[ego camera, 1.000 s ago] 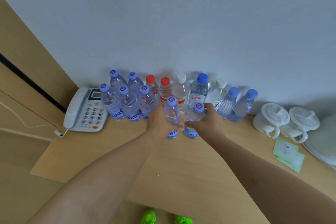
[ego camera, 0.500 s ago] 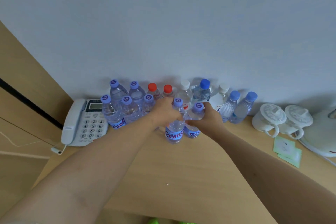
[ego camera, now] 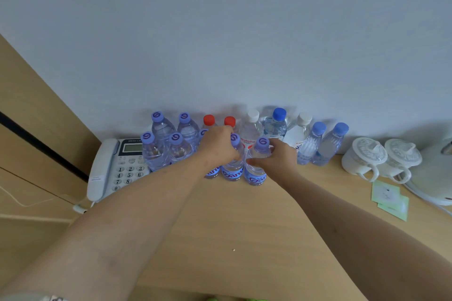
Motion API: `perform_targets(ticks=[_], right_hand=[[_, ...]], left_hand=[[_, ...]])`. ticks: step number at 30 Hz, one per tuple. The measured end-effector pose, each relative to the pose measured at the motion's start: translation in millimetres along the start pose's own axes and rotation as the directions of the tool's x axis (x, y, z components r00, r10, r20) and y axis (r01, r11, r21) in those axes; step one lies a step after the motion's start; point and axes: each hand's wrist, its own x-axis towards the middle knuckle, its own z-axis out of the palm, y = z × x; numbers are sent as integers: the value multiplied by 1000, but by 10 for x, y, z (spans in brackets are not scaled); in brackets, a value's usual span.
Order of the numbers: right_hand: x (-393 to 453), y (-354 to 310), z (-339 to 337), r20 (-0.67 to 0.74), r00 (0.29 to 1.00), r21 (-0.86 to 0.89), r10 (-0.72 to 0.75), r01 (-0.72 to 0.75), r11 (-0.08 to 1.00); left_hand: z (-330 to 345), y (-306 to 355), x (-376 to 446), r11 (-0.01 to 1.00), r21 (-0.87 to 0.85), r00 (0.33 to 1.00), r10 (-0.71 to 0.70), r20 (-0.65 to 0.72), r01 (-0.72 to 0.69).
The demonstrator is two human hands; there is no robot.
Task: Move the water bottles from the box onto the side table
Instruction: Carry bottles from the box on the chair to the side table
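A: What is the left hand [ego camera: 218, 145] doing?

B: It is curling its fingers round a purple-capped bottle [ego camera: 233, 166] standing on the bench [ego camera: 244, 227].

A: And the right hand [ego camera: 278, 160]?

B: It is gripping the neighbouring bottle [ego camera: 257, 168], thumb wrapping across the front. Both bottles are standing upright, touching, with the other bottles [ego camera: 171, 142] just behind the hands.
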Motion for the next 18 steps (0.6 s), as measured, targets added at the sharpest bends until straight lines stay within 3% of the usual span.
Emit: perform_targets(ticks=[7,18], right_hand=[[-4,21,96,-61,998,-16,16,-17,1000],[-72,-59,-23,33,999,-184,6,0,983]], left_hand=[[1,12,27,996,26,997,82,-15,-82],[-125,79,42,987,102,990,112,87,-120]])
